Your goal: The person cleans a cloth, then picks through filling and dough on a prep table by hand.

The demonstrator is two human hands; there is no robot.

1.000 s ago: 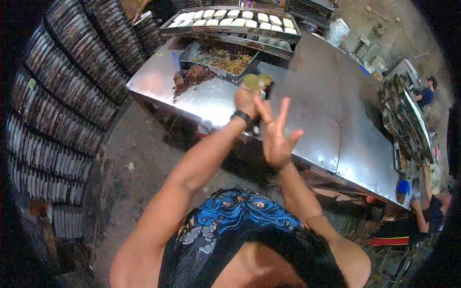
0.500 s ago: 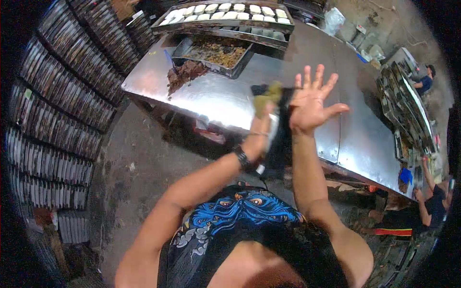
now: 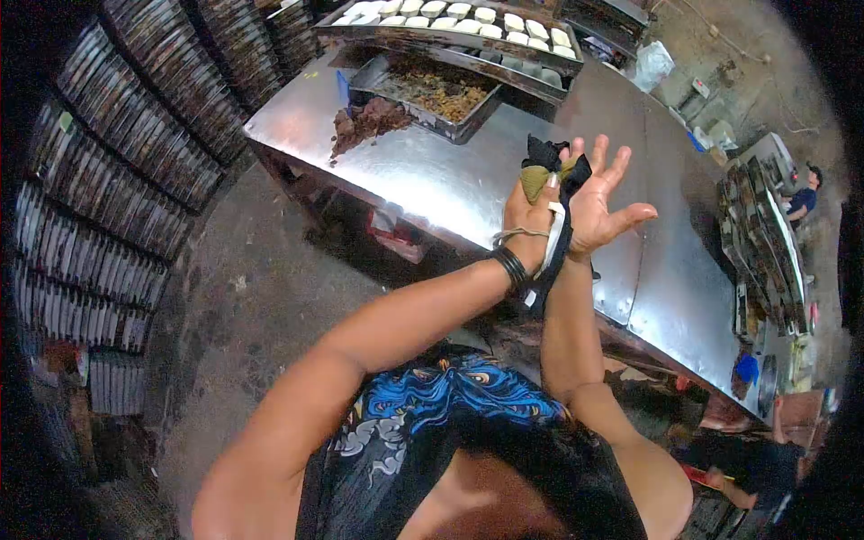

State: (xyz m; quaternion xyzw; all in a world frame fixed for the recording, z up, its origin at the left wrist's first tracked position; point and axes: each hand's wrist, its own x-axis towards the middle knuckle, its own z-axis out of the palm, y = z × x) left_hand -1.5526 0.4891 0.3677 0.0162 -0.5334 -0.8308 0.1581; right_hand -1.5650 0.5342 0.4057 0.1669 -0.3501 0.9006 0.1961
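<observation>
Your left hand [image 3: 525,214] is closed, its grip clamped on a black cloth [image 3: 543,153] and a greenish lump [image 3: 536,180], held up at the frame's middle, over the near edge of the surface [image 3: 432,184]. Your right hand [image 3: 601,205] has its fingers spread wide, palm against the cloth, its grip holding nothing. You seem to be wiping that palm. The next move calls for keeping the lump pinched firmly while the cloth drags across. Toward upper centre, a brown heap [image 3: 364,121] lies beside a tray [image 3: 441,90].

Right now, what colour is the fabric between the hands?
Black fabric with a white strip, clearest in the head view.
</observation>
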